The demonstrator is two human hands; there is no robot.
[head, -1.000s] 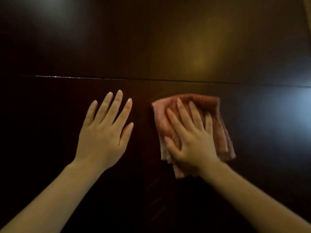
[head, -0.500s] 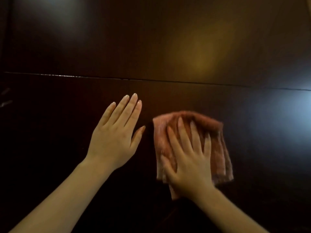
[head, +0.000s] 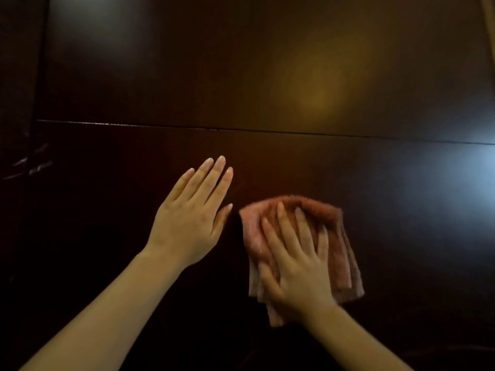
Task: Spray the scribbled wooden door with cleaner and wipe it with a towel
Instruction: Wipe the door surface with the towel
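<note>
The dark wooden door [head: 294, 62] filled nearly the whole view, and its glossy surface was seen from close up. A thin horizontal seam [head: 241, 129] was seen running across it from left to right, above both hands.

A folded reddish-pink towel [head: 341, 253] was laid flat against the door below that seam, right of the middle of the view. It was pressed to the wood by the right hand [head: 297, 269], whose fingers were stretched out straight and a little spread over the cloth. Nothing was gripped by them. Folded edges of the towel were left showing beyond the hand on the right and beside the wrist.

The left hand [head: 190, 223] appeared to be laid flat on the bare wood just beside the towel's left edge, parted from it by a narrow gap. Its fingers were straight, held close together and pointed up and to the right, and nothing was held in it. Both forearms were bare.

A few pale streaks [head: 34, 164] were seen on the wood at the far left, a little below the level of the seam; whether they were scribbles or scratches could not be told. A yellowish glow [head: 318, 95] was reflected in the upper panel, and a bluish-white glow [head: 455, 178] was reflected at the right.
</note>
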